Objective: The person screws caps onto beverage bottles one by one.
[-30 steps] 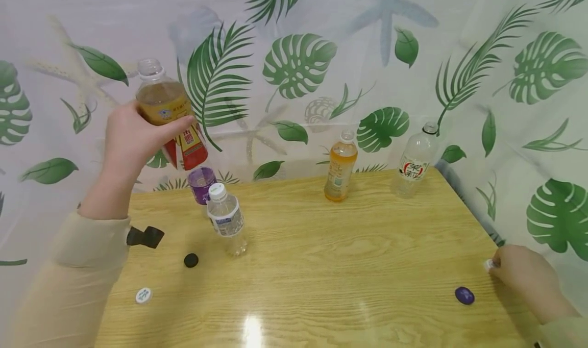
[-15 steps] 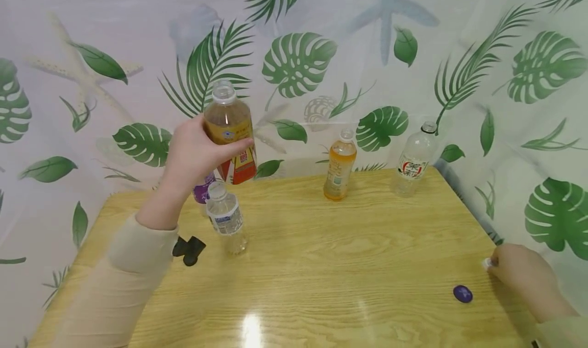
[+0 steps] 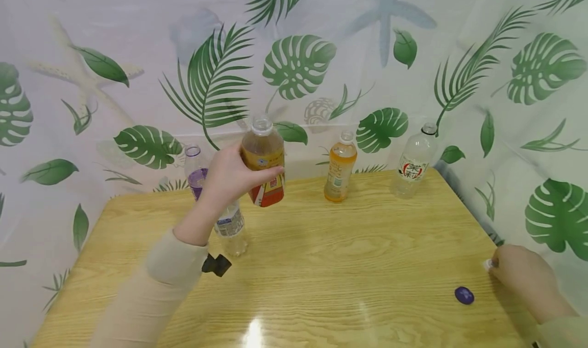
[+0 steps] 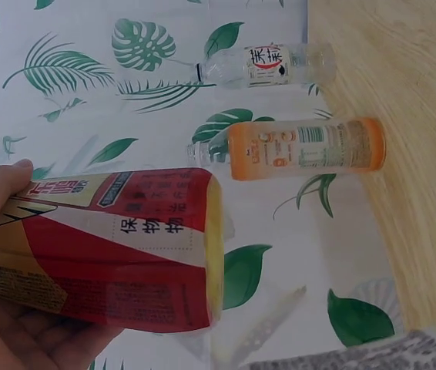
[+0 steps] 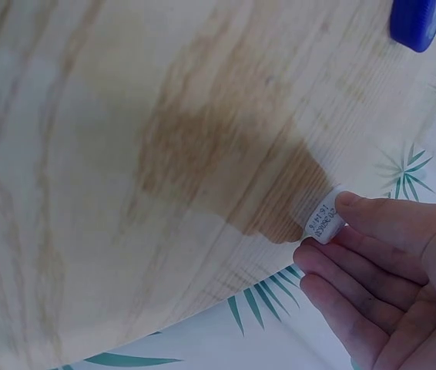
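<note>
In the head view, the left hand (image 3: 231, 177) grips an uncapped bottle with a red and yellow label (image 3: 269, 159), upright in the air over the table's back part. The left wrist view shows the fingers around this bottle (image 4: 125, 247). At the table's right edge the right hand (image 3: 525, 276) pinches a small white cap (image 3: 489, 265). The right wrist view shows thumb and fingers on that printed cap (image 5: 326, 222), at the table's edge. A purple cap (image 3: 464, 295) lies near the right hand.
An uncapped orange bottle (image 3: 341, 172) and a clear uncapped bottle (image 3: 413, 162) stand at the back of the wooden table (image 3: 349, 256). Behind the left forearm are a clear bottle (image 3: 231, 228), partly hidden, and a purple-labelled bottle (image 3: 197, 178). A leaf-patterned sheet hangs behind.
The left hand has carried the red and yellow bottle to the right and down. Its forearm now covers the black and white caps on the left. The right hand has stayed in place.
</note>
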A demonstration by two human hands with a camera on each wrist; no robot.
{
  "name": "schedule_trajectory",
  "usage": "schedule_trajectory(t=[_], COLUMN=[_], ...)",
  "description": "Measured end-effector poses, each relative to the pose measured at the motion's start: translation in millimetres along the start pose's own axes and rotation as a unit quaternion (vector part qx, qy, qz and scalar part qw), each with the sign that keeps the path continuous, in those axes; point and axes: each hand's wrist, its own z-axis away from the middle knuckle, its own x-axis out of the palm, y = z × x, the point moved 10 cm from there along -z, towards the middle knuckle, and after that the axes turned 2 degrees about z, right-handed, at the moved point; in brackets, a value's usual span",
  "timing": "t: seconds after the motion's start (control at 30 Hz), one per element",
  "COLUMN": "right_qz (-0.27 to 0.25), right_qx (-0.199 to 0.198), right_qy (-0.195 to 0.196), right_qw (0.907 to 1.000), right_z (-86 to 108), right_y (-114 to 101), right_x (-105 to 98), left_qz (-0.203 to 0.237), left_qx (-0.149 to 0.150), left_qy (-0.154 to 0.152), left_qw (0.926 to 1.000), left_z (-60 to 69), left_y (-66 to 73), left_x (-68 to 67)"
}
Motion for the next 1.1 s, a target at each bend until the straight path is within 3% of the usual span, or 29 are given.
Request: schedule_trajectory(t=[0.27,0.43,0.77,1.1], right_qz=[-0.011,-0.009,-0.009,0.001], right_qx=[0.005,0.005,0.007,-0.002], right_qy=[-0.009,0.002,-0.008,0.006], right_qw=[0.9999,0.9999,0.9999,1.0000], right_z=[1.5,0.3,-1.9,-4.0], right_y=[0,2,4,5], right_x=[1,-2,3,4], left_qz=[0.007,0.034,0.055,0.050], left_qx=[0.021,-0.004,-0.024,-0.053], left_qy=[-0.033,-0.069,-0.094,-0.104], left_qw=[0.9992,0.9970,0.9938,0.9919], left_z=[5.2,13.3,32.4,46.8], left_y=[-6.8,-26.1,-66.8,-98.6], left_x=[36.0,65.0,111.3,129.2])
